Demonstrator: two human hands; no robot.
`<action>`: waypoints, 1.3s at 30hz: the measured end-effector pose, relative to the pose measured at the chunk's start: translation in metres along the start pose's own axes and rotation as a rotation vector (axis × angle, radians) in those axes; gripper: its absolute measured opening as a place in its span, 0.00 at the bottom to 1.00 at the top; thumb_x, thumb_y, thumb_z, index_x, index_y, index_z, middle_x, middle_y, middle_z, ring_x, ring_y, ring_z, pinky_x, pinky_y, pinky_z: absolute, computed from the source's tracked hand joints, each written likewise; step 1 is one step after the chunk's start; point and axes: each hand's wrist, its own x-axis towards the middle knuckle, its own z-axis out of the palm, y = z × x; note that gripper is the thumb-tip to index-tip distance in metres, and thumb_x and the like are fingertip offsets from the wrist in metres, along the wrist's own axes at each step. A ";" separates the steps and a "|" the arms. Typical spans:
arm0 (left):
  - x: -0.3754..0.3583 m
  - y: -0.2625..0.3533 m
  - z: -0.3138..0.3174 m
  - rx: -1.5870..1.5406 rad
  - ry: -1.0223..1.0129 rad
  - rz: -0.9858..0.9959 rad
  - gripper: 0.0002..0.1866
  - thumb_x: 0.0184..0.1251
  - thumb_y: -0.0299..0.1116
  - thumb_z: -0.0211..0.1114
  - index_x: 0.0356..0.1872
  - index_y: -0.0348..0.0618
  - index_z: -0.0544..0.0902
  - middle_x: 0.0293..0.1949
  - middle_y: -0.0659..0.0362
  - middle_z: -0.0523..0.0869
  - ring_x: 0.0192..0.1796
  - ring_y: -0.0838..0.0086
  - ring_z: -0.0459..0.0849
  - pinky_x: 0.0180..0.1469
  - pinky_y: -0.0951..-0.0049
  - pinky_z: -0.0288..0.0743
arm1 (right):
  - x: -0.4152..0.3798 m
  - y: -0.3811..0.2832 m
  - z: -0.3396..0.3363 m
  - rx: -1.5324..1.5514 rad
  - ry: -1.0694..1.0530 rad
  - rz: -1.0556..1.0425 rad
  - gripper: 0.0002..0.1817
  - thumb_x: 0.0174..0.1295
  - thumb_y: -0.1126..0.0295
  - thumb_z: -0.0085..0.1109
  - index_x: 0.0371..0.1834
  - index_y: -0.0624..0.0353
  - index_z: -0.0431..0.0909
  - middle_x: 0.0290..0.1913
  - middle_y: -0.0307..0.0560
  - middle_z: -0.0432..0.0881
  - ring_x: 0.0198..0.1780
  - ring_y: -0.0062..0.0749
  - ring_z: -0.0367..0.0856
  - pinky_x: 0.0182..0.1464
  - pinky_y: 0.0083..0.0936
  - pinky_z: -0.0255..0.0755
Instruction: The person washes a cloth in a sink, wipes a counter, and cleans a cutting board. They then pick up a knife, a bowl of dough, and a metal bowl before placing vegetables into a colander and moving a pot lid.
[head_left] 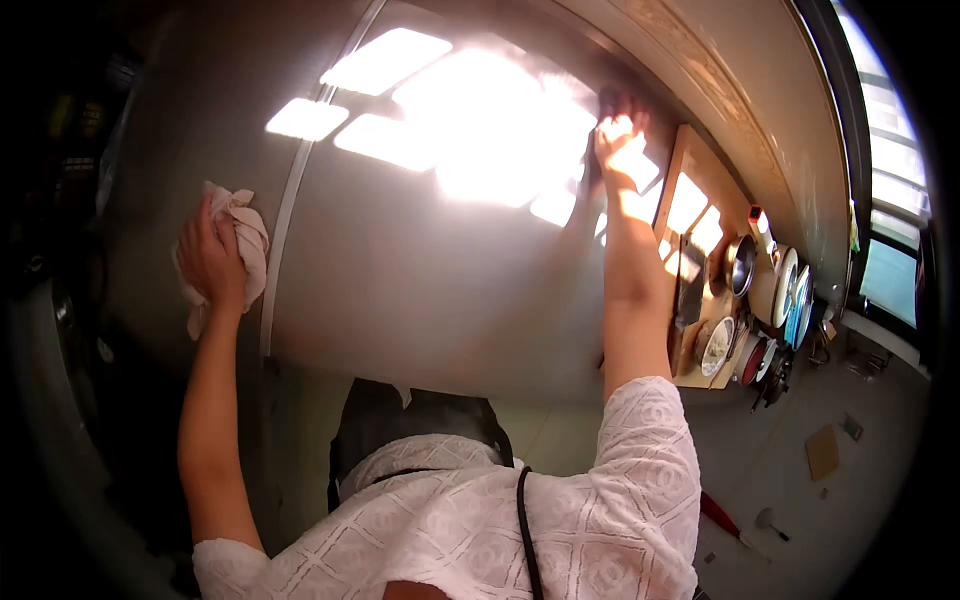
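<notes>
My left hand (212, 258) grips a crumpled pale cloth (252, 232), pressing it against the smooth metal surface at the left, just beside a raised light strip (285, 215). The cloth bunches out around the fingers and hangs below the palm. Far off at the upper right, my right hand (622, 130) reaches to the back edge of the wide metal panel (400, 270). Its fingers stretch out against the surface, partly washed out by sunlight, and I see nothing held in them.
Bright window light glares across the panel's upper middle. To the right of my right arm lies a wooden board (683, 190), with a dark cleaver-like blade (690, 280), a metal bowl (740, 265) and a bowl of pale food (716, 345). Plates (797, 300) stand farther right, near a window (890, 270).
</notes>
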 end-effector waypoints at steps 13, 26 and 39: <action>-0.002 -0.010 0.011 0.004 0.039 0.025 0.16 0.60 0.37 0.49 0.47 0.45 0.72 0.47 0.57 0.75 0.50 0.63 0.72 0.49 0.66 0.63 | -0.150 -0.197 -0.094 0.726 -0.269 -0.637 0.22 0.50 0.67 0.52 0.51 0.58 0.64 0.56 0.53 0.62 0.58 0.48 0.58 0.56 0.40 0.58; 0.000 -0.006 0.005 -0.134 -0.093 -0.025 0.16 0.62 0.33 0.45 0.49 0.41 0.70 0.48 0.52 0.74 0.50 0.58 0.71 0.50 0.65 0.62 | 0.051 0.061 0.052 -0.123 0.172 0.134 0.20 0.47 0.67 0.56 0.41 0.66 0.63 0.43 0.65 0.65 0.44 0.52 0.66 0.45 0.42 0.62; 0.002 -0.016 0.012 0.000 0.021 0.124 0.15 0.61 0.37 0.47 0.47 0.45 0.73 0.45 0.55 0.76 0.47 0.59 0.72 0.47 0.65 0.64 | -0.027 -0.115 -0.026 0.401 -0.099 -0.391 0.15 0.59 0.60 0.39 0.46 0.52 0.68 0.38 0.49 0.75 0.36 0.37 0.75 0.41 0.35 0.69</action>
